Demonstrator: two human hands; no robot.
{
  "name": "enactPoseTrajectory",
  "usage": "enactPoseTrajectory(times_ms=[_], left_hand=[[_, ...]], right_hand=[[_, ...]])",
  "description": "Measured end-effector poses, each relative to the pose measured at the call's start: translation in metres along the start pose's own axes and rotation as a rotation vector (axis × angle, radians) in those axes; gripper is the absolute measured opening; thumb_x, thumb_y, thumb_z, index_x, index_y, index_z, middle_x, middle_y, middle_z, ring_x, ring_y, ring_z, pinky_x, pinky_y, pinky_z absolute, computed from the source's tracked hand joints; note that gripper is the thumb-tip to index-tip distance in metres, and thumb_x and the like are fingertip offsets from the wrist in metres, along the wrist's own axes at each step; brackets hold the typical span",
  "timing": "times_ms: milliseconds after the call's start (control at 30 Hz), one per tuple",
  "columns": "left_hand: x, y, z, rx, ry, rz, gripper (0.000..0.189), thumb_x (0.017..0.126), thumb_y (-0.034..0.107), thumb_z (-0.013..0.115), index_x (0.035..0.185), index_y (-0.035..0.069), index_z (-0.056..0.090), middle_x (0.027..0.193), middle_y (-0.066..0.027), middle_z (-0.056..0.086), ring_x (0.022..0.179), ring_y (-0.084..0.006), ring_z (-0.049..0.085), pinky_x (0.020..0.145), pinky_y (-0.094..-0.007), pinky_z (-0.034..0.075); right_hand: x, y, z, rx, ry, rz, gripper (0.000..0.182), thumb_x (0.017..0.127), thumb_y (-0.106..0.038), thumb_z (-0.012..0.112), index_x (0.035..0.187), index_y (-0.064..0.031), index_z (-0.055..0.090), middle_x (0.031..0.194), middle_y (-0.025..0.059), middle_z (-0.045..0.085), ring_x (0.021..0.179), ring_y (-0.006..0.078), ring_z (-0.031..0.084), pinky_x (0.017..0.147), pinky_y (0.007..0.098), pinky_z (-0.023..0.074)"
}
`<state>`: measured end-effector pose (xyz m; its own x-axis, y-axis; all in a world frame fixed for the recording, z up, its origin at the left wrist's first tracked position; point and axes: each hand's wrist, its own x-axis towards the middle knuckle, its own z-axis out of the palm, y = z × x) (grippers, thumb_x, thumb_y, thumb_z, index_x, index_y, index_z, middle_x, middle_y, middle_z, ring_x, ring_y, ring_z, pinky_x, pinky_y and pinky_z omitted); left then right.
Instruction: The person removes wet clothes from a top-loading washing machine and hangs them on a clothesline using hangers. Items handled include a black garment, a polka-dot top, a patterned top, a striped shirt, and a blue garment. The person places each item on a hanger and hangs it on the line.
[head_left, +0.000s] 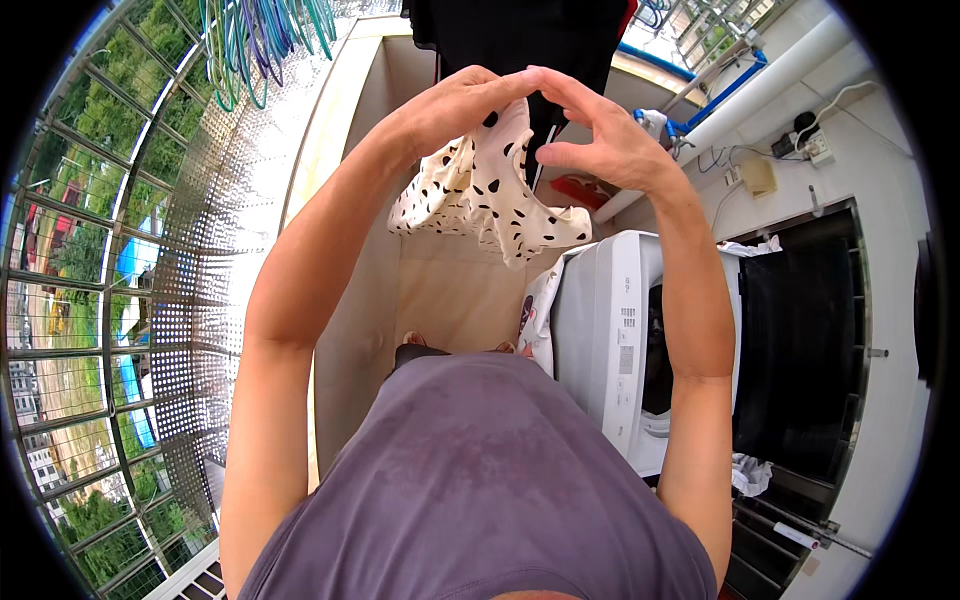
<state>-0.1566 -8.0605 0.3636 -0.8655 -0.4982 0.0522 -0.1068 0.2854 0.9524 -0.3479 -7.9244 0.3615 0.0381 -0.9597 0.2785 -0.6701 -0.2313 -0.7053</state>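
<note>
A cream sleeveless garment with black spots hangs below my left hand. Its upper strap runs up under the fingers of that hand, which grips it. My right hand is raised beside the garment, thumb spread well away from the fingers and nothing visible in its palm. The fingertips of both hands meet above the strap. Whether a hanger sits inside the cloth is hidden. Behind the hands hangs black clothing.
A white top-loading washing machine stands at my right, its lid raised. Several coloured hangers hang at the upper left, beside a barred window. Blue pipes and a wall socket are at the upper right.
</note>
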Motion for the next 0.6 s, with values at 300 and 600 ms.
enactPoseTrajectory(times_ms=[300, 600], left_hand=[[-0.040, -0.056, -0.016, 0.152, 0.615, 0.029, 0.053, 0.102, 0.047, 0.054, 0.099, -0.002, 0.075, 0.091, -0.0078, 0.071, 0.089, -0.0162, 0.067, 0.078, -0.0313, 0.054], [-0.127, -0.196, 0.040, -0.587, 0.360, -0.603, 0.078, 0.099, 0.059, 0.053, 0.138, -0.009, 0.052, 0.123, -0.0215, 0.068, 0.113, -0.0269, 0.067, 0.094, -0.0395, 0.053]], right_hand=[[0.053, -0.006, -0.001, 0.324, -0.146, 0.234, 0.019, 0.093, -0.023, 0.068, 0.090, -0.0043, 0.069, 0.058, -0.0033, 0.055, 0.052, 0.0057, 0.056, 0.057, 0.0229, 0.0482], [0.065, -0.025, 0.021, 0.599, -0.109, 0.131, 0.026, 0.098, -0.032, 0.065, 0.090, -0.0074, 0.070, 0.068, -0.0018, 0.063, 0.057, 0.0072, 0.062, 0.055, 0.0235, 0.0488]])
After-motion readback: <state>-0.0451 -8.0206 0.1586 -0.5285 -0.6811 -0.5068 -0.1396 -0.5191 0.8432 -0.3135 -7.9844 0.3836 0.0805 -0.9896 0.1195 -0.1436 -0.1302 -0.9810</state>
